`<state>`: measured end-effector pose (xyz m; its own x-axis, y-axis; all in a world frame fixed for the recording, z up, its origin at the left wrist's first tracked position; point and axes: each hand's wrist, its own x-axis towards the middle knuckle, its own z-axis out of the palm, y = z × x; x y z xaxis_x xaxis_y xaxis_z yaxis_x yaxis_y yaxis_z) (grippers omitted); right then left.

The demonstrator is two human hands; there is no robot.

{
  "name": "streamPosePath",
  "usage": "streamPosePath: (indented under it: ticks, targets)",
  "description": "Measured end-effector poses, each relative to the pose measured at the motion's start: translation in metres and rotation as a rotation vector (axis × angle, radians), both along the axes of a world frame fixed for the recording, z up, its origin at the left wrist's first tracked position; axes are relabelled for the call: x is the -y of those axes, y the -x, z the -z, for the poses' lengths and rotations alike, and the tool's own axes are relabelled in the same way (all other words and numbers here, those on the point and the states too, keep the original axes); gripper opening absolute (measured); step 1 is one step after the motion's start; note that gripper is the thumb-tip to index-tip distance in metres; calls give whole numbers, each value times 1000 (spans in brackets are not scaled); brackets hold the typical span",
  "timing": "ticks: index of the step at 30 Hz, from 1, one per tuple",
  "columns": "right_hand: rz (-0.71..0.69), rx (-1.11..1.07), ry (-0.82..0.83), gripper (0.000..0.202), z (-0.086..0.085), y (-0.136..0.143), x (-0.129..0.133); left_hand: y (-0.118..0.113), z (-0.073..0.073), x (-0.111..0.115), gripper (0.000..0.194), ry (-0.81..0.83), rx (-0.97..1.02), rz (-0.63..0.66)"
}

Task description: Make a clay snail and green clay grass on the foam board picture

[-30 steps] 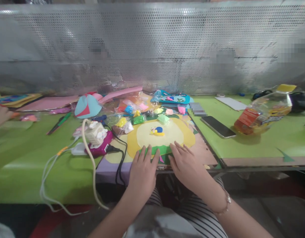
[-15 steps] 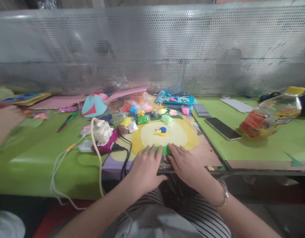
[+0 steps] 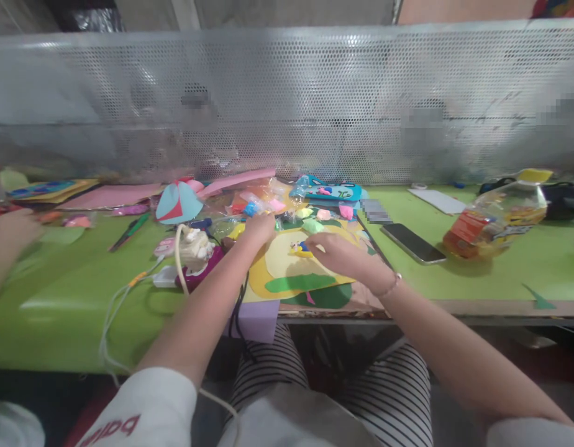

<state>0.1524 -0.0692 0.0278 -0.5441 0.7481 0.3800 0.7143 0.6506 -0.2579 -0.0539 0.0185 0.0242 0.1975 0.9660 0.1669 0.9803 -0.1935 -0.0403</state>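
Note:
A small yellow and blue clay figure lies on a pale-yellow paper oval set on a larger yellow paper shape. Curled around the blue end of that figure are the fingers of my right hand. My left hand is closed among the bags of coloured clay, left of the oval; anything in its fingers is hidden. A green strip runs along the lower part of the yellow shape. Just beyond the paper sits a pale-green clay bag.
A power strip with plugs and cables is beside my left forearm. A phone and a tilted drink bottle are at the right. Scissors and another person's hand are on the left. A perforated metal screen stands behind.
Both hands have lifted off the green strip. My left hand has moved forward to the clay bags, my right hand to the clay figure. The yellow paper appears slightly turned.

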Motion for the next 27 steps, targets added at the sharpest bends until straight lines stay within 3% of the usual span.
streamPosePath:
  ticks: [4, 7, 9, 14, 19, 23, 27]
  targets:
    - [-140, -66, -34, 22, -6, -1, -47, -2, 18, -10, 34, -72, 32, -17]
    - [-129, -154, -121, 24, 5, -1, -69, -4, 19, -6, 31, -180, 61, 59]
    - [-105, -237, -156, 26, 15, -2, -75, -7, 15, -2, 32, -208, 117, 177]
    - [-158, -358, -158, 27, 25, -6, -75, -18, 12, 10, 31, -104, 341, 447]
    - [-114, -543, -71, 16, 24, -7, -72, -23, 12, 19, 30, -27, 510, 447]
    - [-172, -589, -31, 8, 24, -5, -68, -21, 9, 22, 35, -6, 506, 449]
    - [-150, -585, -22, 14, 21, -4, -62, -21, 8, 22, 35, 7, 481, 462]
